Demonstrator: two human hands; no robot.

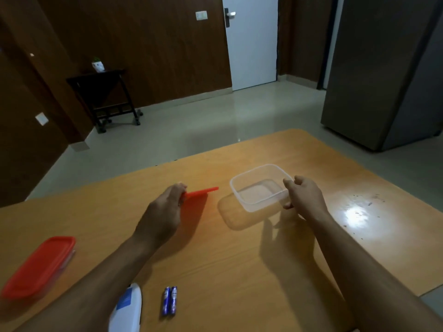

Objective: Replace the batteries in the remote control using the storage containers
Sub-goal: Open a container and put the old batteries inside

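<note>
On the wooden table [239, 259] | your left hand [165, 212] pinches flat red plastic lid [200, 193], right hand [303, 196] grips clear rectangular plastic container [259, 185] | container opened; next, likely drop in two blue batteries [169, 300].

Table [239, 259]: wood-grain top, smooth, semi-gloss, bright glare patch at right. Open container [261, 188]: clear plastic, slightly frosted, smooth. Loose lid [200, 193]: red plastic, thin, matt. Closed container [38, 267]: red plastic lid, low sheen, over clear plastic base. Batteries [169, 300]: glossy blue wrap. Remote control [127, 310]: smooth white plastic. Floor [191, 121]: polished, reflective.
</note>
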